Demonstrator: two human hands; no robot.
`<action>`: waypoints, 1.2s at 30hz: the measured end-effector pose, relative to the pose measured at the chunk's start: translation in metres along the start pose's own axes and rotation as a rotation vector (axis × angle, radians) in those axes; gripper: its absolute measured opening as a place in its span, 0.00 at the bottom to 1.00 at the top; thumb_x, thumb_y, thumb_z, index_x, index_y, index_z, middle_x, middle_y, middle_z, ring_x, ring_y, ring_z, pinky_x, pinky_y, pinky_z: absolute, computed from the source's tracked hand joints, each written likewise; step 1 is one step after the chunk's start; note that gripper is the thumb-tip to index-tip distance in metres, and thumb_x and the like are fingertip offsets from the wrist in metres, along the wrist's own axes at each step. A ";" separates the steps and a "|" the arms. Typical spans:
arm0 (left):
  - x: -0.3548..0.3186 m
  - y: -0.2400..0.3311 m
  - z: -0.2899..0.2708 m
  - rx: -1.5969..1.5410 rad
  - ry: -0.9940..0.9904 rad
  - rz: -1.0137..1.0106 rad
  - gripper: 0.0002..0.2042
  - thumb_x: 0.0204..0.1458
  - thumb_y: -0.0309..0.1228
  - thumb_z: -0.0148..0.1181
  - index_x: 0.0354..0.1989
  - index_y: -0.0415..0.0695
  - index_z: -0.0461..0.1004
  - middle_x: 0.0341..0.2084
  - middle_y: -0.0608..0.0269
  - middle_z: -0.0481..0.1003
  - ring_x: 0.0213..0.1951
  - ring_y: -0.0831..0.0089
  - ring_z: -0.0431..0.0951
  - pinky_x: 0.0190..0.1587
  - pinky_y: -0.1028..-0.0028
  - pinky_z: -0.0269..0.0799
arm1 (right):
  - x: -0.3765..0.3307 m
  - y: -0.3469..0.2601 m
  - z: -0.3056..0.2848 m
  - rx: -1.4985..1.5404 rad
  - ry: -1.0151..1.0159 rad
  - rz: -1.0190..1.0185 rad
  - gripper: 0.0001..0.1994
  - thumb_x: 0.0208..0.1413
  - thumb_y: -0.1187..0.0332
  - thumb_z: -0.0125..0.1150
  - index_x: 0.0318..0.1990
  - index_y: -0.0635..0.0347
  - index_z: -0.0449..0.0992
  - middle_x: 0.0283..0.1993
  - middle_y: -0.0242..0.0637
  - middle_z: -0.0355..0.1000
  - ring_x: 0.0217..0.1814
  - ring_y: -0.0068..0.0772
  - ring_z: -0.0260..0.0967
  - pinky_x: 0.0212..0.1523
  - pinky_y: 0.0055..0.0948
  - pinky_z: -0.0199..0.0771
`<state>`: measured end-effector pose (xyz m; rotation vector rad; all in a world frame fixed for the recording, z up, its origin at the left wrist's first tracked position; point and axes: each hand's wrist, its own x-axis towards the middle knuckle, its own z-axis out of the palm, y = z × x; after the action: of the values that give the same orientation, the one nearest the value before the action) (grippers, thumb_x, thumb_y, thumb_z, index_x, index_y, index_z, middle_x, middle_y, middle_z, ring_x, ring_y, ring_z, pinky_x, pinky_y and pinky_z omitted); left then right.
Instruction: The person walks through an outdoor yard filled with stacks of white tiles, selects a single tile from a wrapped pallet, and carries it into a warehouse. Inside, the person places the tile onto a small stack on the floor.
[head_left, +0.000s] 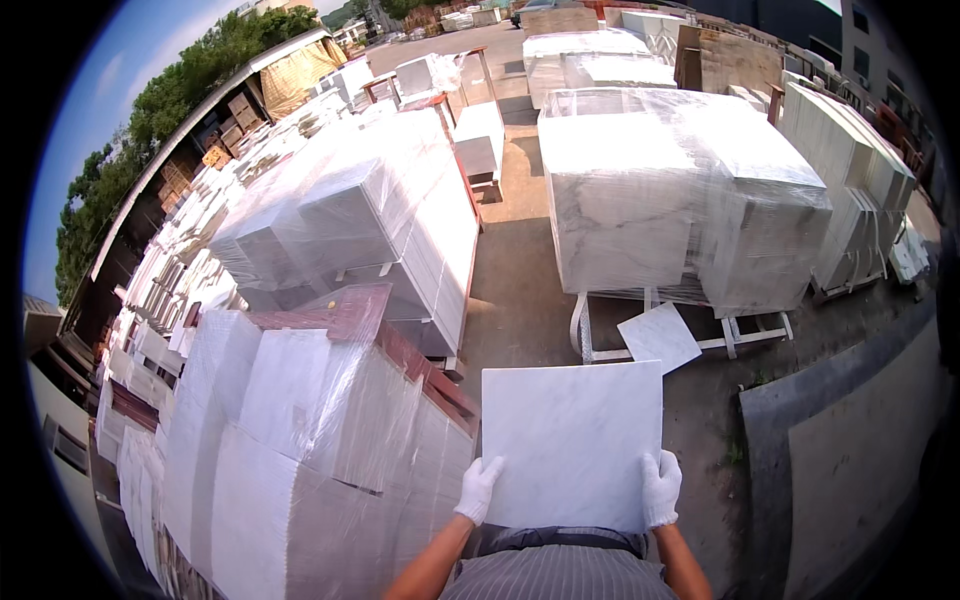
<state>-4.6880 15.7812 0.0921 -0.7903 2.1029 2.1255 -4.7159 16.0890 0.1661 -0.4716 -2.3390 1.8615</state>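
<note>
Item: white marble tile (572,440), carried off the ground; left hand (478,489) and right hand (660,487), grips closed on its near corners. Not set down; wrapped pallet (300,440) at 9 o'clock.

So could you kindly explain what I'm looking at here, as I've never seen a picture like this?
There is no machine: a person wears a wide fisheye camera on the head, looking down, which is why straight edges bend near the rim. The gloved left hand and right hand each keep a grip on a lower corner of a square white marble tile. Around stands an outdoor yard with plastic-wrapped stone stacks on pallets, more wrapped tiles at the person's left, and one loose tile leaning by a pallet on the paved ground.
</note>
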 end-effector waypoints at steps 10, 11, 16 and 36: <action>0.058 0.048 0.052 0.057 0.356 0.033 0.14 0.54 0.39 0.53 0.28 0.38 0.71 0.21 0.74 0.65 0.26 0.84 0.59 0.27 0.77 0.58 | 0.137 -0.008 0.038 0.006 -0.198 0.010 0.11 0.53 0.67 0.55 0.35 0.69 0.70 0.29 0.36 0.69 0.31 0.22 0.63 0.35 0.25 0.65; 0.063 0.051 0.058 0.059 0.385 0.037 0.15 0.55 0.40 0.53 0.27 0.38 0.70 0.20 0.73 0.65 0.25 0.83 0.59 0.27 0.77 0.58 | 0.152 -0.010 0.041 -0.012 -0.227 0.011 0.11 0.53 0.67 0.55 0.35 0.69 0.70 0.29 0.35 0.69 0.31 0.22 0.63 0.35 0.24 0.65; 0.077 0.075 0.095 0.099 0.534 0.073 0.17 0.55 0.41 0.51 0.24 0.37 0.68 0.18 0.70 0.64 0.25 0.81 0.59 0.27 0.74 0.59 | 0.217 -0.011 0.049 0.002 -0.328 -0.043 0.12 0.53 0.66 0.56 0.35 0.69 0.70 0.28 0.35 0.69 0.31 0.22 0.63 0.34 0.24 0.65; 0.078 0.086 0.134 0.103 0.714 -0.021 0.19 0.58 0.41 0.45 0.30 0.34 0.70 0.22 0.69 0.66 0.28 0.81 0.61 0.32 0.76 0.61 | 0.284 -0.005 0.059 -0.011 -0.488 -0.157 0.15 0.61 0.64 0.42 0.33 0.69 0.68 0.26 0.39 0.65 0.29 0.26 0.58 0.34 0.28 0.62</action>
<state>-4.8308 15.8776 0.1342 -1.7466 2.4370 1.8690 -5.0012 16.1213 0.1281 0.1909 -2.5763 2.0680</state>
